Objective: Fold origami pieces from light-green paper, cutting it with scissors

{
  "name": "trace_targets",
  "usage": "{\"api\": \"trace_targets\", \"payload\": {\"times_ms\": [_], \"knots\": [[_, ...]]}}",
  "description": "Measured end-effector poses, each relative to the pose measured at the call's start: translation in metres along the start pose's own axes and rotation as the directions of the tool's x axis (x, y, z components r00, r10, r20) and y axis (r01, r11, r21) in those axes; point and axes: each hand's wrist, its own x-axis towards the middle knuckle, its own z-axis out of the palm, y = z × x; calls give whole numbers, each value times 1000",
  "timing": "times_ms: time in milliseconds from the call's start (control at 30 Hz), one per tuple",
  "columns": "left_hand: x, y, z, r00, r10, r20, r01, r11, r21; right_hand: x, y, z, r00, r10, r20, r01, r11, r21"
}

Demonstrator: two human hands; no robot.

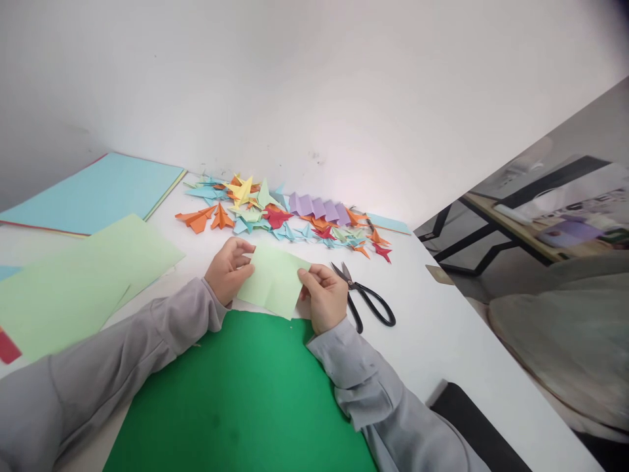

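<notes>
A small light green paper sheet [273,282] with a crease down its middle is held just above a dark green mat [240,400]. My left hand [227,269] pinches its left edge with fingers curled. My right hand [322,298] pinches its right edge between thumb and fingers. Both arms wear grey sleeves.
Black scissors [366,298] lie right of my right hand. A heap of folded coloured paper figures [280,213] stretches along the wall. Large light green sheets [83,282] and a blue paper stack [93,193] lie at the left. The white table's edge [491,341] runs diagonally at the right.
</notes>
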Motion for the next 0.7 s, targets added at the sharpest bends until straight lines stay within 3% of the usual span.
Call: {"api": "trace_targets", "payload": {"times_ms": [167,300,467,567,700], "knots": [[-1,-1,-1,999,2,42,-2,1000,-8,0,1,0,999,26,22,-26,1000,7],[-4,-1,-4,994,30,106,-49,982,181,-2,2,1,997,58,54,-63,995,83],[-8,1,-6,989,87,123,-131,899,418,-3,4,-2,994,56,91,-62,996,65],[-8,0,-7,985,146,93,-173,796,580,-1,6,-4,996,24,90,-23,1000,-16],[-7,-5,-8,936,321,147,-307,537,786,2,7,-6,995,-40,86,63,957,-282]]}}
